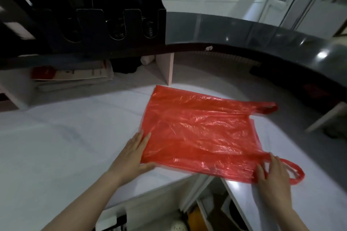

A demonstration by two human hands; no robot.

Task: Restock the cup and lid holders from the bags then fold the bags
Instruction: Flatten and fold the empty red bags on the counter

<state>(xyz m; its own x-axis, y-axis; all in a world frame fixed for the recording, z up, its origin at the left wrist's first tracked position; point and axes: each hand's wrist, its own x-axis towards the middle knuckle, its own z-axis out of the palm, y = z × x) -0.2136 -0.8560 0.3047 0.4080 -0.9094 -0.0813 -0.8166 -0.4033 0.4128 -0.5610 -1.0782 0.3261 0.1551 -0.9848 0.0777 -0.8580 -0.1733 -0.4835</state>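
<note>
A red plastic carrier bag lies spread flat on the white counter, its two handles pointing right. My left hand holds the bag's near left corner, with straight fingers on top of it and the thumb along the near edge. My right hand rests with straight fingers on the near handle, where it joins the bag. The black cup and lid holder stands at the back left on the raised dark ledge; its slots are dark and their contents are hard to make out.
A curved dark raised ledge runs along the back and right. Under it sit stacked papers and a red item and a pale divider panel. Below the counter's near edge an open gap shows shelves with things.
</note>
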